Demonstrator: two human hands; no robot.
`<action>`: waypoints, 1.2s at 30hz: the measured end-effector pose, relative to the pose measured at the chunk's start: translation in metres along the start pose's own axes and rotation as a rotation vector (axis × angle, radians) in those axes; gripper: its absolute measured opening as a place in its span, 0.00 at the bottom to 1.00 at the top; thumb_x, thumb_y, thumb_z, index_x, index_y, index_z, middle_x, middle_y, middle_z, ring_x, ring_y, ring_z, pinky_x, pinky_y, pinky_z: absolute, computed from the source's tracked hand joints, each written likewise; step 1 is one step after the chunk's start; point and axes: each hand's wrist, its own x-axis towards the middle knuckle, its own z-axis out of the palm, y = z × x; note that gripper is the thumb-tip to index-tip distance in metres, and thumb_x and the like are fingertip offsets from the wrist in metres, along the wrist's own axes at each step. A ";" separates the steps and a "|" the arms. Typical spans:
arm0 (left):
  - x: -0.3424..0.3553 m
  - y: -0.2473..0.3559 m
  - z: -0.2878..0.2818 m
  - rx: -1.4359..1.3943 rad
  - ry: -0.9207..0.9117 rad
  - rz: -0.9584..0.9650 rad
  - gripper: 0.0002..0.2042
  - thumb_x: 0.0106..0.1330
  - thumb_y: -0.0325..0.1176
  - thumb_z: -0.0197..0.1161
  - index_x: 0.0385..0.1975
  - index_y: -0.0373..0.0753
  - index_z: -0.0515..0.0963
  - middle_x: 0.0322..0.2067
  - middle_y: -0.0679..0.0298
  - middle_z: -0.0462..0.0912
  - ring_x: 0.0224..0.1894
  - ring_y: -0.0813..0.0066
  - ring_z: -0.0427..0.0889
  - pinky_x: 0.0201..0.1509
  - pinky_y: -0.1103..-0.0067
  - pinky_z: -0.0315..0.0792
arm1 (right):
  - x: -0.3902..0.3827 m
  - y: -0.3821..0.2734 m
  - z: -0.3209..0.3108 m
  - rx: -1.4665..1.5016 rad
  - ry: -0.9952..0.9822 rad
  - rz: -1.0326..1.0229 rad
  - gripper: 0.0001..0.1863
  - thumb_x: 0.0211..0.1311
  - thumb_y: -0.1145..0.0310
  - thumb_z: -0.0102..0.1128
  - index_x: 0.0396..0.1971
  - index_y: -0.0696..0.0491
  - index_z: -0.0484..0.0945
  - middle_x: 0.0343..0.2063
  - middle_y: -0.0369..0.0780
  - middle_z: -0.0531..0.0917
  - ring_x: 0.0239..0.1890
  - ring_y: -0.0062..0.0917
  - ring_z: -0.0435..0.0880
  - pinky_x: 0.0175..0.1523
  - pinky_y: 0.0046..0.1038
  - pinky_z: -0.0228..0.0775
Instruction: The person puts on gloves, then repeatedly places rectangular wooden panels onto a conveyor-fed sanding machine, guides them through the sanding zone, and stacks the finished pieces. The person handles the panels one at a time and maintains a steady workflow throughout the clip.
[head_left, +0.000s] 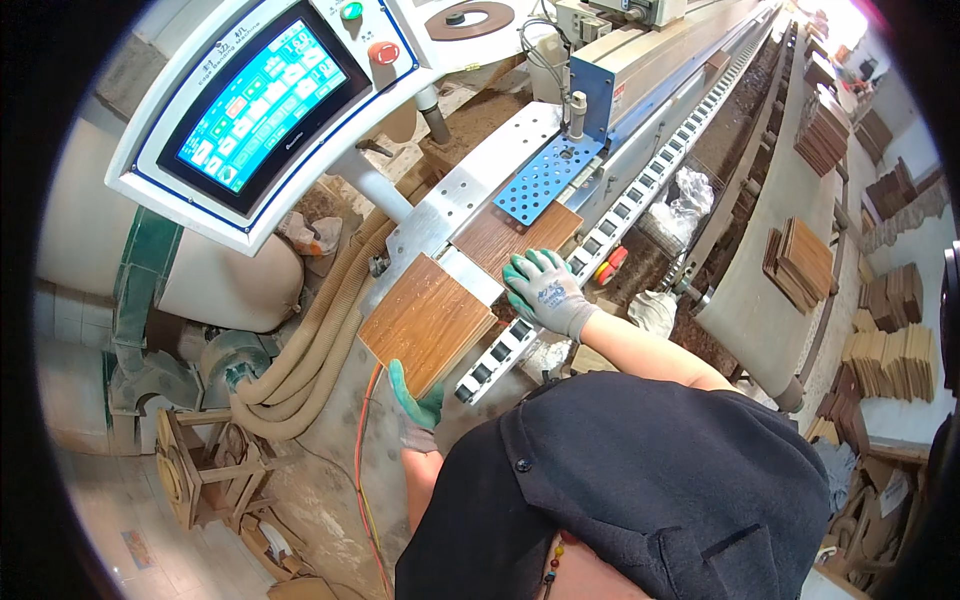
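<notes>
Both my hands wear grey gloves with green on the fingers. My left hand (416, 402) is closed on the near corner of a small stack of light brown wooden boards (430, 318), its fingers partly hidden under it. This stack sits at the near end of the machine's metal table (425, 220). My right hand (548, 292) lies flat, fingers stretched, on the right edge of a darker brown board (490, 240). That board's far end is under a blue perforated plate (548, 182), beside the roller track (600, 240).
A control panel with a lit screen (262, 108) and a red stop button (384, 52) stands at upper left. Ribbed hoses (300, 385) run below it. A second red button (610, 266) is beside the track. Board stacks (803, 262) rest on a conveyor (765, 300) at right.
</notes>
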 end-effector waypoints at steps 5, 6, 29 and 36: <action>0.001 -0.013 -0.008 0.562 0.017 0.463 0.41 0.66 0.38 0.71 0.74 0.39 0.53 0.66 0.54 0.64 0.65 0.61 0.68 0.72 0.68 0.62 | 0.001 -0.001 -0.001 -0.017 0.024 -0.008 0.21 0.69 0.54 0.54 0.55 0.51 0.78 0.60 0.46 0.77 0.65 0.46 0.73 0.72 0.47 0.57; 0.001 -0.014 -0.009 0.554 0.002 0.460 0.43 0.65 0.37 0.72 0.75 0.38 0.51 0.67 0.53 0.62 0.66 0.60 0.67 0.73 0.68 0.61 | 0.001 -0.001 -0.001 -0.019 0.031 -0.008 0.21 0.69 0.54 0.54 0.55 0.51 0.78 0.60 0.46 0.77 0.64 0.46 0.73 0.72 0.47 0.57; 0.010 0.052 0.020 -0.566 0.256 -0.596 0.26 0.67 0.58 0.63 0.59 0.53 0.73 0.48 0.67 0.81 0.40 0.73 0.83 0.30 0.80 0.80 | 0.010 0.092 -0.012 -0.249 -0.072 0.156 0.25 0.73 0.49 0.51 0.65 0.40 0.73 0.68 0.41 0.72 0.69 0.40 0.70 0.74 0.44 0.56; 0.010 0.052 0.018 -0.566 0.233 -0.581 0.26 0.67 0.59 0.63 0.59 0.52 0.73 0.48 0.67 0.81 0.40 0.72 0.84 0.32 0.78 0.81 | 0.016 0.159 -0.017 -0.285 0.065 0.264 0.23 0.68 0.52 0.57 0.61 0.37 0.77 0.63 0.39 0.77 0.64 0.40 0.74 0.69 0.45 0.62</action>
